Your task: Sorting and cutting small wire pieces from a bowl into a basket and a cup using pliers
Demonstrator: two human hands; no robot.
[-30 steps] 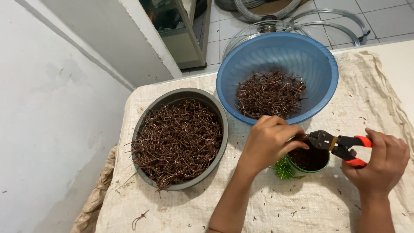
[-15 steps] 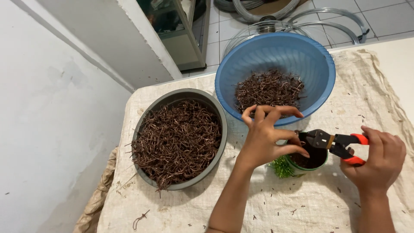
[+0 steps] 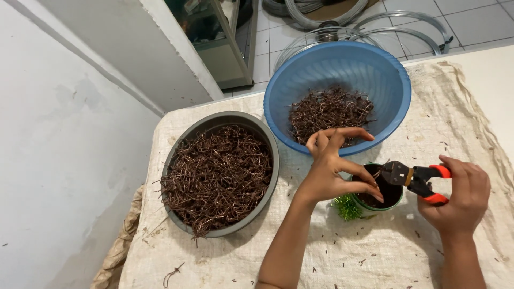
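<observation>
The pliers (image 3: 415, 179), black-headed with orange handles, sat in our right hand (image 3: 460, 200), whose grip was closed around the handles while the tool's head pointed left over the rim of a small green pot (image 3: 375, 206). We could not tell whether the pliers' head was parted or pinched on anything. The pot stood on the cloth-covered counter (image 3: 455, 128), just in front of the blue bowl (image 3: 337, 75), with a tuft of green artificial grass (image 3: 347, 206) touching its left side. Our left hand (image 3: 334, 168) hovered between the blue bowl and the pot, its grip loose and open, fingers spread and curved, the lower fingertips reaching over the pot's near rim just beside the tool's head; we could not make out anything held in it. The blue bowl carried a heap of short brown wire pieces (image 3: 329, 109) in its bottom. To its left, well apart from both hands, a grey round basin (image 3: 267, 144) stood on the counter, filled nearly to the brim with longer tangled brown wire (image 3: 217, 174). Small brown snippets lay scattered over the cloth, and one bent piece (image 3: 172, 274) lay near the counter's front left edge. Beyond the counter we saw a tiled floor with coils of grey wire (image 3: 396, 29).
</observation>
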